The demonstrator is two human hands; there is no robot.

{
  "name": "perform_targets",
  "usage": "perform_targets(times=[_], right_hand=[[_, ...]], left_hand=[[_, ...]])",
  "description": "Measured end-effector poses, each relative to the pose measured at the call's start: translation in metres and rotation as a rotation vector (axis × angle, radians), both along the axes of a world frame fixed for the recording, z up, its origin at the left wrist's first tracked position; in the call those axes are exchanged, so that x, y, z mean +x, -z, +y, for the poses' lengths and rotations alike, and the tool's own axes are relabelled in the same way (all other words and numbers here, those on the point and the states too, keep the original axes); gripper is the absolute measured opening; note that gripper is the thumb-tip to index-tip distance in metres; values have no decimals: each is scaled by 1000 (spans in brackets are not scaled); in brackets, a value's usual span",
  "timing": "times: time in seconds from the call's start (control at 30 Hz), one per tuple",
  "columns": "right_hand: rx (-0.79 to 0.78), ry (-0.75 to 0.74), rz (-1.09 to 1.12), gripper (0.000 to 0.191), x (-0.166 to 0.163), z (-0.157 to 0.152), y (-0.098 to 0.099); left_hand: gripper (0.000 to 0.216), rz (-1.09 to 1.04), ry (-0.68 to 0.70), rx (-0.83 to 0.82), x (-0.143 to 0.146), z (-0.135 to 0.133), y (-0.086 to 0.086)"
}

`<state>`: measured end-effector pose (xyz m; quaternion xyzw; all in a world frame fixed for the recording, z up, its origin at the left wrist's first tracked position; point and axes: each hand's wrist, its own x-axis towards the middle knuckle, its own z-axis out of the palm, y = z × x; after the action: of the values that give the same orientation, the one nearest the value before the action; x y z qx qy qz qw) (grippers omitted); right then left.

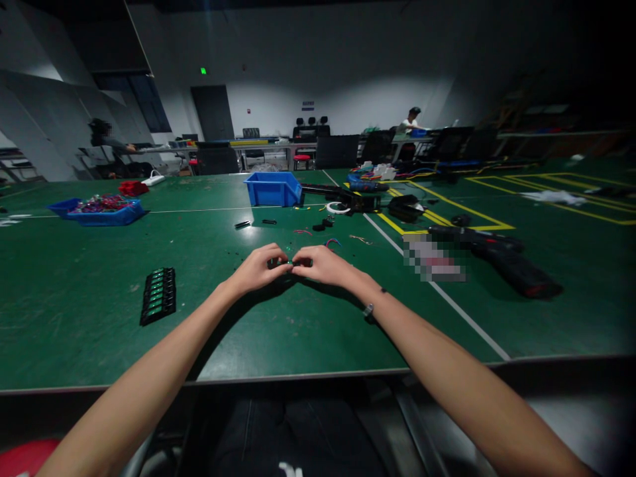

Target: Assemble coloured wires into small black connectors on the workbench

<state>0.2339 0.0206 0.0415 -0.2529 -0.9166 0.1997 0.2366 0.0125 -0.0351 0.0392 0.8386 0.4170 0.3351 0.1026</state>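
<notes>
My left hand (263,267) and my right hand (324,265) meet fingertip to fingertip just above the green table. Both are pinched around a small green piece (290,263), mostly covered by the fingers; its exact kind is too small to tell. To the left of my hands lies a black holder (158,296) with a row of several small green boards in it. Beyond my hands, two small dark strips (243,224) and short loose wires (332,242) are scattered on the tabletop.
A blue bin (272,190) stands behind my hands. At the left is a blue tray (112,215) of colourful small parts beside a red object (133,188). A dark tool resembling a power drill (511,262) lies at the right. Two people sit at far tables.
</notes>
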Motion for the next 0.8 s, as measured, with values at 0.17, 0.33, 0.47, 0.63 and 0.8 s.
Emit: perform_targets(times=[0.17,0.33,0.47,0.63,0.8], right_hand=[[-106,-56,4,31,2,-3,-5],[-138,5,32,43,1,-11,-15],[-129,17,10,43,0,-14,-17],[-126,12,-24,44,-1,-16,-16],[-134,6,-45,43,-3,-15,-14]], left_hand=[[24,115,35,-4,2,-10,-16],[31,166,-73,5,-33,-31,-48],[41,213,-264,-44,-118,-40,-69],[63,138,-635,-272,-249,-50,-67],[68,2,-877,-344,-305,-73,-34]])
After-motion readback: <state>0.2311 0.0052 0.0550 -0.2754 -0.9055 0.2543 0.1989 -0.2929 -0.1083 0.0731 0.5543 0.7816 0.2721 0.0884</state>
